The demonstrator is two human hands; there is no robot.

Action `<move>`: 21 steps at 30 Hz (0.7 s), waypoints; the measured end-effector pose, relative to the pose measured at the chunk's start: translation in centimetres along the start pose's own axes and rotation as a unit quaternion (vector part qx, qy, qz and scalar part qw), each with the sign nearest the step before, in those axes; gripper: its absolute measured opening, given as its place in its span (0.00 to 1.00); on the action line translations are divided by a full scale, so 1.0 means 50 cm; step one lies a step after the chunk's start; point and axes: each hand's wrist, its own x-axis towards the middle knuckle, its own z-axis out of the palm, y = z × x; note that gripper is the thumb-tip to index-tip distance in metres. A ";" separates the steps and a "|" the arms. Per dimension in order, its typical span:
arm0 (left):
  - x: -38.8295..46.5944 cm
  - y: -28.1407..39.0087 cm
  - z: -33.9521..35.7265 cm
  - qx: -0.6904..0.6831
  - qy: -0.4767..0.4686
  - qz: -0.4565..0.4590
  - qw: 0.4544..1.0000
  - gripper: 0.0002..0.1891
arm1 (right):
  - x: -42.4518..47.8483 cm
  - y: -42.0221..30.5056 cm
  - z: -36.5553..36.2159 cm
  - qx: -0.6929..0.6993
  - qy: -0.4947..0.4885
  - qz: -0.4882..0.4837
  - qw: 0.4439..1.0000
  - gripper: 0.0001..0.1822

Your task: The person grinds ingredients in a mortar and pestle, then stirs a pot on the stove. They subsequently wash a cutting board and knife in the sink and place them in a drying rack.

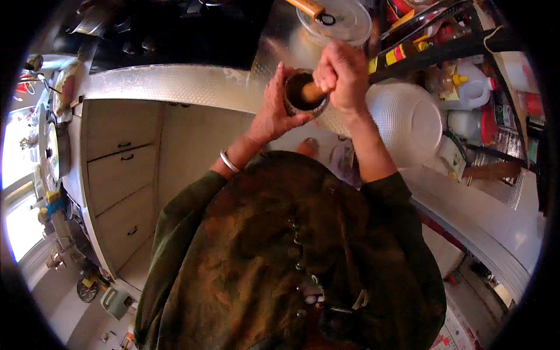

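Note:
Cupped around the near left side of a dark mortar (292, 94) is my left hand (278, 105), thumb along its near rim. My right hand (343, 76) is closed in a fist on the upper end of a wooden pestle (313, 92). The pestle's lower end is down inside the mortar, tilted to the left. What lies at the bottom of the bowl is too dark to tell. Just beyond my right hand stands a container with a clear round lid (350, 22), and a wooden handle (308, 6) lies across that lid.
A black stove top (175, 35) lies to the far left, behind the metallic counter edge (175, 83). Right of my right forearm is a white ribbed plastic tub (402, 124). A rack (446, 50) with bottles and jugs stands farther right. Pale cabinets (124, 127) line the left.

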 end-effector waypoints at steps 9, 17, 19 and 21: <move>-0.002 0.009 -0.002 -0.015 -0.010 -0.027 0.999 0.59 | -0.027 0.025 0.002 0.033 0.040 -0.064 0.997 0.18; -0.005 0.012 0.001 0.006 -0.004 -0.007 1.000 0.58 | -0.032 0.036 0.012 0.002 0.056 -0.065 0.996 0.18; -0.014 0.008 0.004 -0.017 -0.001 -0.018 1.000 0.58 | -0.035 0.022 0.012 -0.039 0.066 -0.033 0.996 0.18; -0.007 0.008 0.006 -0.045 0.016 -0.024 0.999 0.58 | -0.012 -0.013 0.010 0.019 0.026 -0.040 0.999 0.18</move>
